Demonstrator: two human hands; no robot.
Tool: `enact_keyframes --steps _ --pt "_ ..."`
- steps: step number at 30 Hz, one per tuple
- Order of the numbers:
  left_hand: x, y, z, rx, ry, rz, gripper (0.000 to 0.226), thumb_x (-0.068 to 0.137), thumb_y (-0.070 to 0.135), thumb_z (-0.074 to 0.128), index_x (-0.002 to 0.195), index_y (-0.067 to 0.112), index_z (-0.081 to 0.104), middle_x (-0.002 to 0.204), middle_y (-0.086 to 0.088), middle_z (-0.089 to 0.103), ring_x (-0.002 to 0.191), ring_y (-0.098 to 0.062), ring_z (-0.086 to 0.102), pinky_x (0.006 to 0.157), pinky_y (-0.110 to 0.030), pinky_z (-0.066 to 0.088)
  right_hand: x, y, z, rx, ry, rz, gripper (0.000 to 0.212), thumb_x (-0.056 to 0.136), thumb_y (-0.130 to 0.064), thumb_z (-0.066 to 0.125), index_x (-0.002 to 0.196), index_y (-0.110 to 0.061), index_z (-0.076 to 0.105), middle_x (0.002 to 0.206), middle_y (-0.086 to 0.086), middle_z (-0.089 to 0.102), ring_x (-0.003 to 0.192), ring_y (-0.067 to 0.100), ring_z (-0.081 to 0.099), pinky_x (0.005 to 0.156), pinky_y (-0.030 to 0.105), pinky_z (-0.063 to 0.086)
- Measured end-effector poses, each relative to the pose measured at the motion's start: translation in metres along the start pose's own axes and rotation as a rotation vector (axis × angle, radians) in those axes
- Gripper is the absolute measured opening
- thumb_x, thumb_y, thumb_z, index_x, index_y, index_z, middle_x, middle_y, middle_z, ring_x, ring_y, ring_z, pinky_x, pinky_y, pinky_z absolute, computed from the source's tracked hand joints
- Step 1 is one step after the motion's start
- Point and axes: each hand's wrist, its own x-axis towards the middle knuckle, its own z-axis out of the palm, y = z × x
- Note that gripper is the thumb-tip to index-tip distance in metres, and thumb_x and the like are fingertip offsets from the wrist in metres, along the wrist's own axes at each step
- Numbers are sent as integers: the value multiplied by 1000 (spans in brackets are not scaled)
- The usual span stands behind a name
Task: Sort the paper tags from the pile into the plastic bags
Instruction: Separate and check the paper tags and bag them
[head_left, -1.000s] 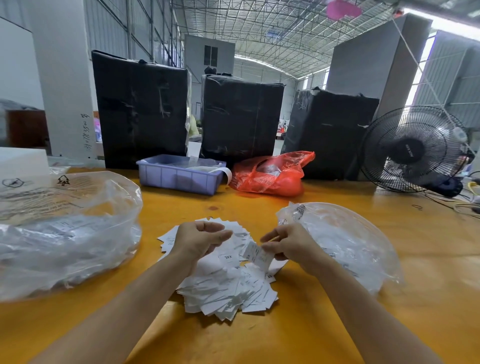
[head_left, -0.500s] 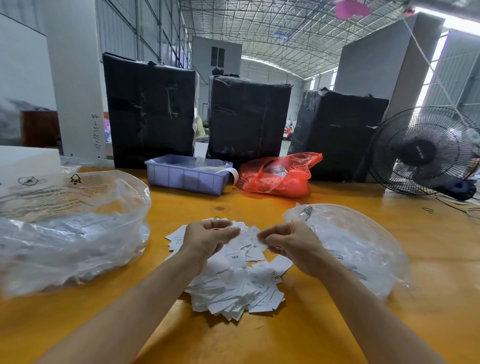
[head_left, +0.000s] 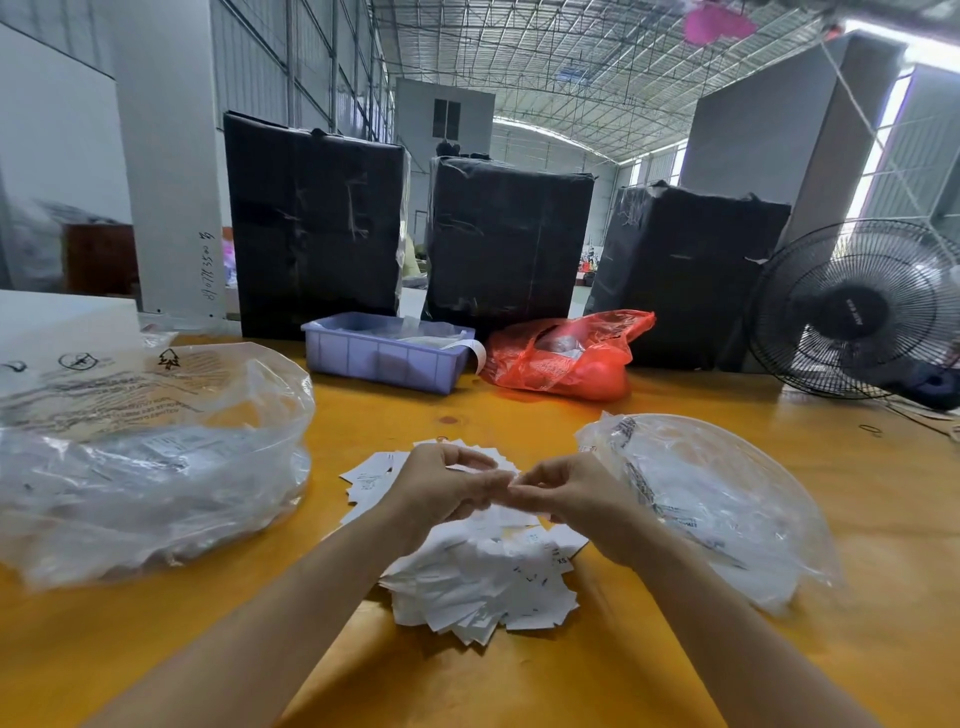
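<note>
Hovering over the tag pile (head_left: 467, 582), your left hand (head_left: 441, 488) and right hand (head_left: 571, 499) meet fingertip to fingertip, fingers curled. Whether they pinch a tag, you cannot tell. Clear bags lie at nine o'clock (head_left: 145, 457) and three o'clock (head_left: 717, 499).

The desk (head_left: 519, 675) is a glossy orange-yellow wooden top. Directly beneath the fingers (head_left: 488, 486) lies a loose pile of white paper tags (head_left: 478, 587). Left of the fingers sits a large clear plastic bag (head_left: 150, 457), puffed and crumpled; just right of them lies a smaller clear bag (head_left: 727, 509). Beyond the fingers, toward the far edge, rest a pale blue plastic bin (head_left: 384, 358) and a red plastic bag (head_left: 566, 356) beside it. Far right stands a black fan (head_left: 857, 312).
</note>
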Motion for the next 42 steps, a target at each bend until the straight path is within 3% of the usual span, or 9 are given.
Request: enact_keyframes --steps 5,8,13,15,18,21,26,33,42 --pt "1 0 -2 -284 -32 -131 25 71 -3 74 95 3 67 61 -3 68 53 -6 60 50 -13 47 3 1 2 257 151 61 16 75 -23 77 68 -11 67 59 -2 61 60 11 53 60 23 41" --pt "3 1 2 -396 57 -132 9 74 3 73 82 6 70 62 -3 69 60 -10 55 50 -15 43 3 0 7 218 80 62 15 75 -23 77 71 -10 71 64 3 63 61 12 54 59 24 40" --pt "2 1 4 -453 113 -71 3 82 9 68 84 7 67 68 0 73 59 -7 65 48 -13 46 3 -2 19 130 -11 22 24 74 -25 78 77 -2 73 63 5 65 58 10 58 56 21 48" --pt "1 1 3 -384 123 -48 1 83 10 68 83 9 67 67 2 73 59 -5 65 51 -14 46 3 -4 16 25 19 13 27 72 -30 78 77 -3 72 64 7 67 58 12 61 56 22 50" --pt "1 0 0 -256 134 -8 5 79 12 72 80 9 69 67 2 73 58 -5 61 52 -14 44 2 -3 3 -52 270 -81 13 80 -13 74 88 -9 65 71 8 68 55 13 65 55 22 50" --pt "0 -2 -2 -182 109 -20 7 74 11 76 79 8 72 70 -2 74 66 -12 60 57 -20 41 1 -3 -10 142 404 -140 35 79 -2 73 108 -10 54 80 10 66 52 9 64 49 13 45" --pt "-1 -4 -2 -102 43 -70 8 69 7 79 74 8 73 67 -3 73 61 -10 62 44 -12 40 2 -8 -4 123 343 -234 18 81 -2 70 96 -11 65 83 4 68 57 1 62 54 16 50" --pt "-4 -2 1 -28 -33 -51 10 69 0 78 74 5 72 56 -1 68 48 -4 60 41 -12 40 1 -4 -2 -102 302 -267 12 82 -5 71 90 -13 68 77 -10 65 67 -2 62 64 14 52" --pt "-3 -2 0 8 -43 -69 9 73 5 77 81 7 73 67 -2 73 51 -2 60 43 -12 40 3 -1 0 -220 293 -255 13 80 -8 73 92 -11 71 82 -1 68 75 9 65 65 16 53"
